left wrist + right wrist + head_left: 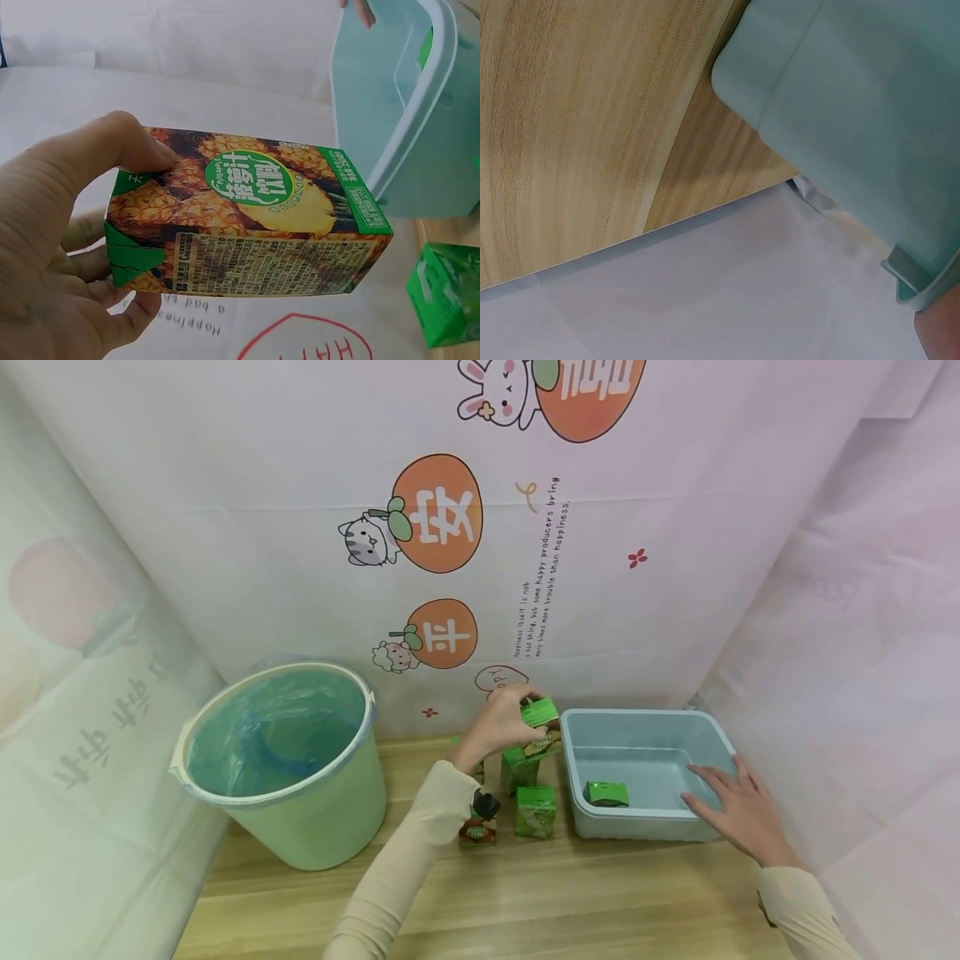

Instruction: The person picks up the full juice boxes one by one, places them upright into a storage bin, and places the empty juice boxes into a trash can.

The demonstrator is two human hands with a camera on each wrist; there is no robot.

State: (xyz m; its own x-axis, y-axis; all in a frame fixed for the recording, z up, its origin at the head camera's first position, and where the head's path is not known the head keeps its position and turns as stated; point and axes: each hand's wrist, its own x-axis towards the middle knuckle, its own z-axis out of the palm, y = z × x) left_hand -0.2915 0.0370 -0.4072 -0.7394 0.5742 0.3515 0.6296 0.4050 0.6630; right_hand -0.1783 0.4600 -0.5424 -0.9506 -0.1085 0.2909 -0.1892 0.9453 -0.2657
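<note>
Backdrop: white cloth [637,485] printed with orange fruit, small animals and lettering, hung behind and along both sides of a wood-grain table [585,893].
Left hand [506,722]: thumb on one face of a juice carton [255,217], fingers bent round the other side near its end; the grip is only as wide as the carton.
Held carton: up off the table, just beside the basin's left rim and outside it (pineapple print, green ends, a round green label reading PINEAPPLE among other characters).
Right hand [742,810]: laid over the basin's right rim, fingers spread and fairly straight, tips reaching over the inside; only a sliver shows in the right wrist view.
Basin [645,827]: light blue, at the right of the table, with one green-topped carton [606,794] inside, near the front left corner.
Loose cartons: a green one [536,814] near the basin's left side, another green one [519,768] behind it, and a brown-faced one [477,833] to the left (one more is partly hidden by the left arm).
Bucket [315,827]: pale green, at the left, with a clear liner [277,743] folded over its rim.
Sleeves: cream, on both arms.
</note>
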